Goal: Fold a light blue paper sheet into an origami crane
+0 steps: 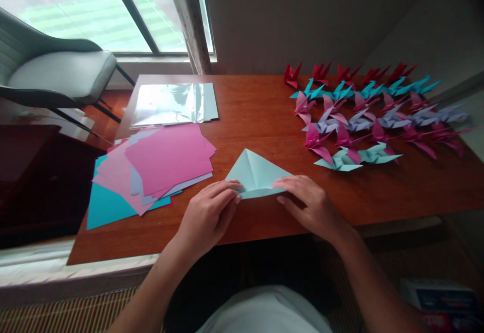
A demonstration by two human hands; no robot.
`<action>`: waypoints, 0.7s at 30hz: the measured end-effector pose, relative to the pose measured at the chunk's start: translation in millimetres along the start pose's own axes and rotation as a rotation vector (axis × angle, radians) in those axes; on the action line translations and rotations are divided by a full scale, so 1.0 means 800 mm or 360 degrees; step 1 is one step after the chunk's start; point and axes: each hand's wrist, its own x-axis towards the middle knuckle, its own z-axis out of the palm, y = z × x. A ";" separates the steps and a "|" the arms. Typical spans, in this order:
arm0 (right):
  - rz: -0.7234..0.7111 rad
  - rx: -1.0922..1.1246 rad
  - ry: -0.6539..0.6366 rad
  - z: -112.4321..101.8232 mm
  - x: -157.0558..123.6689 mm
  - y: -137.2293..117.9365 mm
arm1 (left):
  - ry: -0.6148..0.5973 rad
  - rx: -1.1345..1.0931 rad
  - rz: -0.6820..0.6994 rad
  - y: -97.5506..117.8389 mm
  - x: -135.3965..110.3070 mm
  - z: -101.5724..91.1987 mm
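A pale mint sheet of origami paper (254,169) lies on the table in front of me, its point facing away and a crease running down its middle. Along the near side the paper is bent over in a curved edge. My left hand (212,207) pinches the left end of that edge between thumb and fingers. At the right end, my right hand (308,202) grips the paper, fingers on top and thumb below. Finished paper cranes stand to the right, the closest being a mint crane (342,160).
Loose coloured paper sheets (170,159) fan out at left. Behind them lies a shiny plastic packet (168,104). Rows of red, blue, pink and lilac cranes (363,91) fill the right of the wooden table (249,106). A chair (62,73) stands by the window.
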 end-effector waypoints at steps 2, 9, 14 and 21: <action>0.0048 -0.0023 0.0112 0.005 0.005 -0.001 | 0.0044 -0.0017 -0.0022 0.000 0.000 0.002; 0.0226 -0.0094 0.0176 0.018 0.024 -0.009 | 0.0269 0.0383 -0.0096 0.021 0.002 0.009; 0.0253 -0.0173 0.0141 0.019 0.033 -0.010 | 0.0134 0.0692 0.0179 0.068 -0.003 0.018; 0.0269 -0.0317 0.0087 0.018 0.045 -0.011 | -0.0277 0.0883 -0.0005 0.075 0.003 0.054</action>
